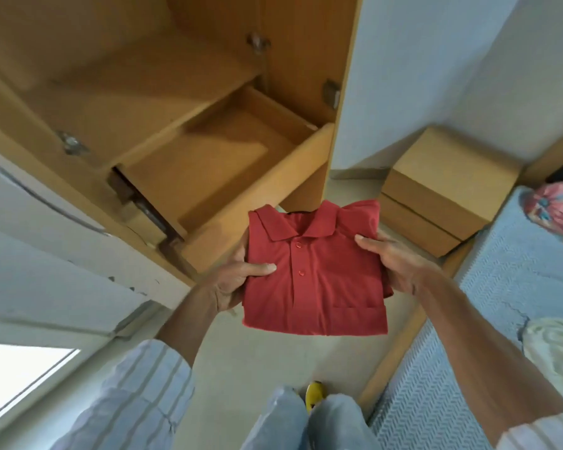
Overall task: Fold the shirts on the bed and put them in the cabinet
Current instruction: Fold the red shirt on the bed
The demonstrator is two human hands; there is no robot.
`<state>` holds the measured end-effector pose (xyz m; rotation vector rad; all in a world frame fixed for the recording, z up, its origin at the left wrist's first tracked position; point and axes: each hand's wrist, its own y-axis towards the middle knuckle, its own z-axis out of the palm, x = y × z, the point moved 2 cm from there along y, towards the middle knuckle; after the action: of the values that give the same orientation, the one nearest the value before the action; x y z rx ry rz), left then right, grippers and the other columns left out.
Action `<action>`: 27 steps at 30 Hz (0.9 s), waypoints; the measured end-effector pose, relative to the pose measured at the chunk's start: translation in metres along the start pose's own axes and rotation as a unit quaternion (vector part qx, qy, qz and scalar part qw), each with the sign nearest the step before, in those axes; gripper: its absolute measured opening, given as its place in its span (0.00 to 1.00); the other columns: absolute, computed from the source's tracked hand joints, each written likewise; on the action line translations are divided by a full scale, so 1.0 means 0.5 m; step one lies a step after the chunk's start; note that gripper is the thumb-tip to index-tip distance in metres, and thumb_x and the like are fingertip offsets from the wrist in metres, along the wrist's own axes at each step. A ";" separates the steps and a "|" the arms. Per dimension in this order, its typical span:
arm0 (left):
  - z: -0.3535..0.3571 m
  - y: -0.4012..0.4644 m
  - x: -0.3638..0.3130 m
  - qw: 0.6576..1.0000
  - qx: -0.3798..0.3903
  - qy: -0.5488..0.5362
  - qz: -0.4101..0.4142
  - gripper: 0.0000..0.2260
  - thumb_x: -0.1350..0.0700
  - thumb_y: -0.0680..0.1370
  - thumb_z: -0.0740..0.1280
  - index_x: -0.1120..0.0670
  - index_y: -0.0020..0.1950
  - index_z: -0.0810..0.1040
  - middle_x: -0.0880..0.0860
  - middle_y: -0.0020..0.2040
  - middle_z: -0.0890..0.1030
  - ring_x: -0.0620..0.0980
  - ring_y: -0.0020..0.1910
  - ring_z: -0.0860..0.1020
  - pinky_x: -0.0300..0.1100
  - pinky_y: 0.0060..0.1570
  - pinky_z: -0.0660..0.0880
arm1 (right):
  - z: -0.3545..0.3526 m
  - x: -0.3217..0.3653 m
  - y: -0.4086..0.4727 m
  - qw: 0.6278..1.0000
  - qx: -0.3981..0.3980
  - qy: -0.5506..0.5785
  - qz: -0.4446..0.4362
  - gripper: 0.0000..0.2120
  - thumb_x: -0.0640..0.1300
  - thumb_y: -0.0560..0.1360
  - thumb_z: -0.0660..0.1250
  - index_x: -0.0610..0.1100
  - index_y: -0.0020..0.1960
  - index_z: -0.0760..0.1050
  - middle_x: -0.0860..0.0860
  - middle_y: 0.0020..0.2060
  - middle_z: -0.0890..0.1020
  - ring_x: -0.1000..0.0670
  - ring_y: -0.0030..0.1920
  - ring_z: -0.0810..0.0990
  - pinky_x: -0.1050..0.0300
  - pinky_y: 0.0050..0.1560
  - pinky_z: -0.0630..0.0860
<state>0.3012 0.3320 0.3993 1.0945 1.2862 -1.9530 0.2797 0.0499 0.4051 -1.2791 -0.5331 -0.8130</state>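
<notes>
The left hand point(238, 280) and right hand point(387, 258) pinch the side edges of the folded red polo shirt point(316, 274), its collar pointing toward the open wooden cabinet drawer point(215, 177) just ahead-left.

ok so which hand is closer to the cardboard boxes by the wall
Right. The right hand grips the folded red shirt on the side facing the cardboard boxes; the left hand grips the shirt's far side, nearer the open drawer.
</notes>
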 end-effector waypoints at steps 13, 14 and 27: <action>-0.143 0.102 -0.159 0.988 -0.145 -0.046 0.027 0.35 0.67 0.80 0.65 0.40 0.80 0.58 0.50 0.69 0.76 0.50 0.62 0.79 0.43 0.50 0.81 | 0.149 0.258 0.226 0.982 0.145 -0.119 -0.018 0.41 0.34 0.62 0.80 0.52 0.71 0.70 0.43 0.64 0.81 0.39 0.62 0.81 0.34 0.63 0.76; -0.156 0.116 -0.167 0.984 -0.167 -0.048 0.031 0.34 0.67 0.81 0.64 0.40 0.79 0.58 0.50 0.69 0.75 0.49 0.60 0.79 0.41 0.48 0.81 | 0.162 0.274 0.260 0.979 0.157 -0.129 -0.015 0.41 0.34 0.62 0.79 0.52 0.71 0.71 0.42 0.63 0.81 0.39 0.62 0.80 0.34 0.64 0.75; -0.355 0.286 -0.232 0.906 -0.415 -0.073 -0.029 0.31 0.65 0.81 0.61 0.40 0.79 0.59 0.48 0.71 0.72 0.50 0.63 0.74 0.48 0.56 0.76 | 0.418 0.405 0.671 0.919 0.284 -0.265 0.065 0.32 0.25 0.70 0.70 0.54 0.66 0.75 0.49 0.53 0.86 0.48 0.51 0.85 0.51 0.46 0.83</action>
<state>0.5326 0.4413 0.3938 0.4673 1.8118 -1.2393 0.6850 0.2316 0.3960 -0.9600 -1.0229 -0.1514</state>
